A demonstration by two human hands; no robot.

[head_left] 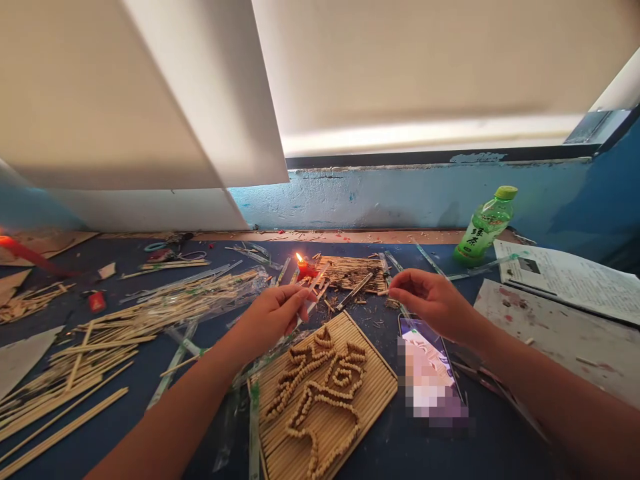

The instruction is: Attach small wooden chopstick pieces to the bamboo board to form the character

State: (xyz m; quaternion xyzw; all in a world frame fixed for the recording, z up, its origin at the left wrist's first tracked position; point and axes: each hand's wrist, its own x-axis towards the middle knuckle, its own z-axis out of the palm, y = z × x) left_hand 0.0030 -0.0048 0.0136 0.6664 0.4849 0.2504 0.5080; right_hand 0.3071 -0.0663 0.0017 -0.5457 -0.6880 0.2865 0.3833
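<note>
My left hand [276, 312] is closed in a pinch on a thin, translucent whitish stick [318, 287], whose upper end points toward the lit red candle [307, 269]. My right hand [431, 301] is closed too, with a short pale stick piece [383, 293] between its fingertips. Below and between the hands lies a panel of bamboo sticks [376, 373], bearing raised curving outlines made of small stick pieces [327, 403]. Behind it, beside the candle, is a smaller stick mat [333, 265] covered in dark bits. A tweezer-like metal tool [356, 291] rests across its front edge.
A phone [430, 363] with a lit screen lies under my right hand. Loose bamboo sticks [95, 347] and plastic wrappers spread over the left. A green tea bottle [484, 230] and an open book [570, 280] stand at right. Another red candle [25, 250] burns far left.
</note>
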